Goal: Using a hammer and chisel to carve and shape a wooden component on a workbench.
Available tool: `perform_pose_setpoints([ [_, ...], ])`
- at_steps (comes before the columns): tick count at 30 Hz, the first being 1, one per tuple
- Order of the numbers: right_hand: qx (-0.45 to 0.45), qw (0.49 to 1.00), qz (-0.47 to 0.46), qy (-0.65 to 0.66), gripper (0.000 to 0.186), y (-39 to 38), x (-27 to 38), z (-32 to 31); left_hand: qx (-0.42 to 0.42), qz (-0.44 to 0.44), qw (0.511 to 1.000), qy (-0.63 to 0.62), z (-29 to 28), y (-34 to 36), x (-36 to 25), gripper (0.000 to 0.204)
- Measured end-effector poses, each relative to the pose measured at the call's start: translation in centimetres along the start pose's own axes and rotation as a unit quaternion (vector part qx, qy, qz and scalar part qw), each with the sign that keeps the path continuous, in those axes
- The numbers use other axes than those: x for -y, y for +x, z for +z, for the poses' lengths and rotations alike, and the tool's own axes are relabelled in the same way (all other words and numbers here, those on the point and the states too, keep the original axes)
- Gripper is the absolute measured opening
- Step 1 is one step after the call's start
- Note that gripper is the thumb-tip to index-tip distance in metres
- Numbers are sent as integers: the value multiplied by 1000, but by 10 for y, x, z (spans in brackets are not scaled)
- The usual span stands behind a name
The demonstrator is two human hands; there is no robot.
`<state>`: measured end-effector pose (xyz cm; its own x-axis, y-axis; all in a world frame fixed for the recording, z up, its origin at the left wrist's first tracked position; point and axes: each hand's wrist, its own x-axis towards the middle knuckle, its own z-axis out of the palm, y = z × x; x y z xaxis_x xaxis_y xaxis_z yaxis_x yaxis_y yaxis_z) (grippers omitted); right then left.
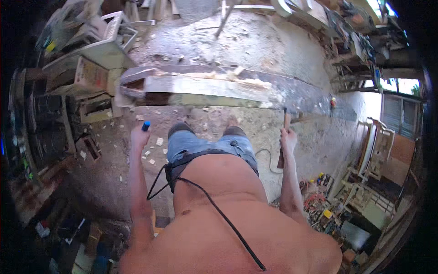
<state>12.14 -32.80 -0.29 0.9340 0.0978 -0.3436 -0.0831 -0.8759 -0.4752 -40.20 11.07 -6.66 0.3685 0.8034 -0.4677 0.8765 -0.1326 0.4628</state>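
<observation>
Blue handle in left hand; wooden handle in right; carton markings blurred.

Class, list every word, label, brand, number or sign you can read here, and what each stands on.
No text is readable.
Brownish box at left: reddish marks, too blurred to read.
Blue handle in the left hand: no lettering visible.
Wooden handle in the right hand: no lettering visible.

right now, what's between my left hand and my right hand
In the head view, your legs in blue denim, plus pale wood chips on the floor.
</observation>
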Motion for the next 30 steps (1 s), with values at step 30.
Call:
perform_pose_setpoints([
  [30,433,652,-559,-274,83,111,192,-13,-302,-401,815,-291,181,-313,-222,32],
])
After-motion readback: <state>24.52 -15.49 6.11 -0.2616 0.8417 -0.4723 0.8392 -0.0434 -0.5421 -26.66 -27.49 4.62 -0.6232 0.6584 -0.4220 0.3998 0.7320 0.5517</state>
